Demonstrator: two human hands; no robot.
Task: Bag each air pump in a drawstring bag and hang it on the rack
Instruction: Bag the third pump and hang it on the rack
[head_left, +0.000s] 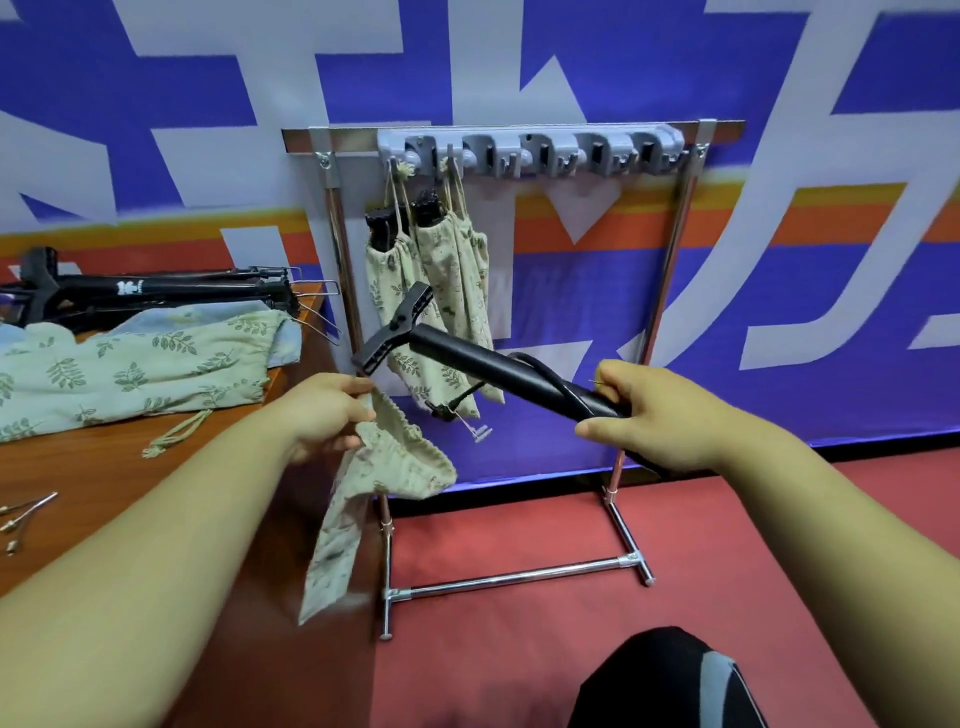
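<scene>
My right hand (660, 415) grips the lower end of a black air pump (467, 361), which slants up to the left with its T-handle on top and its hose looped along the barrel. My left hand (324, 413) pinches the gathered mouth of a leaf-print drawstring bag (363, 499), which hangs limp below the pump's handle. The pump is outside the bag. Behind them stands a chrome rack (670, 270) with a grey hook bar (530, 148); two bagged pumps (441, 291) hang from its left hooks, black handles sticking out.
A wooden table (104, 478) at left holds more leaf-print bags (130, 364), several black pumps (156, 296), a loose cord and metal needles (21, 514). The hook bar's right hooks are bare. Red floor spreads below; a dark knee (670, 680) shows at the bottom.
</scene>
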